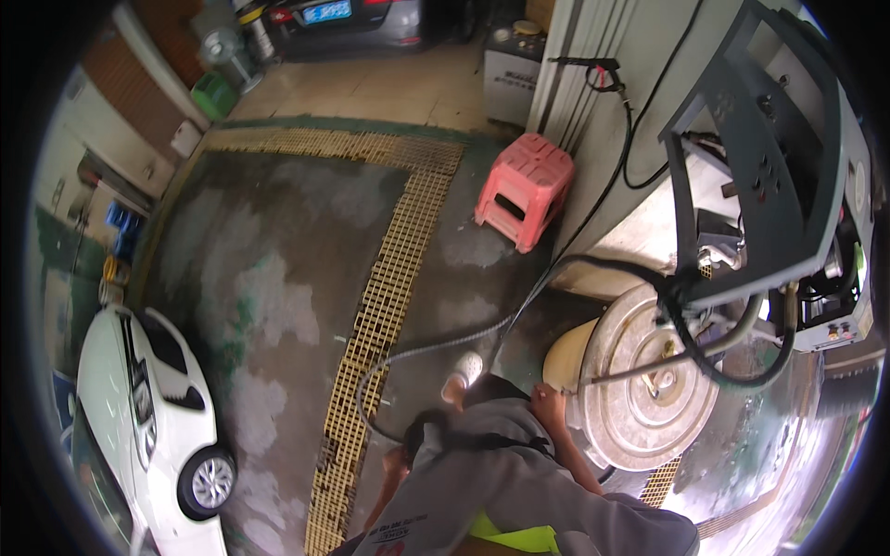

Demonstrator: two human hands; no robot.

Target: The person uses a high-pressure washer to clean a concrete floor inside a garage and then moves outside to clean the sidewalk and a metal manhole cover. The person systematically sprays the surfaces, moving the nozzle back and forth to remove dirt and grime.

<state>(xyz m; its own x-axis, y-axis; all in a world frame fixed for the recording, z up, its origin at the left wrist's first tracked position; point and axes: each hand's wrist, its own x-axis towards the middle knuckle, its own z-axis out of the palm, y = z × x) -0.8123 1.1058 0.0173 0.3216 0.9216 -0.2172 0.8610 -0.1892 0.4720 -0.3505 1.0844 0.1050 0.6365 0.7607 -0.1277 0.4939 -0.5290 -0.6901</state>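
My left hand (pixel 399 458) hangs low beside my body, partly hidden by dark clothing. A grey hose (pixel 360 400) loops over the floor and passes close to this hand; whether the fingers touch it does not show. On the other side, my right hand (pixel 548 404) hangs near a large cream barrel (pixel 567 357) with a round, dirty lid (pixel 630 422). The fingers are small in view and bent inward, and I see nothing in them. Below me appears one light-coloured shoe (pixel 470 366).
A red plastic stool (pixel 530 181) stands by the wall, where a spray gun (pixel 601 74) hangs. A grey-framed machine (pixel 769 167) rises above the barrel. Yellow floor grating (pixel 385 287) crosses the wet floor. A white car (pixel 148 408) is at left, a dark car (pixel 371 32) ahead.
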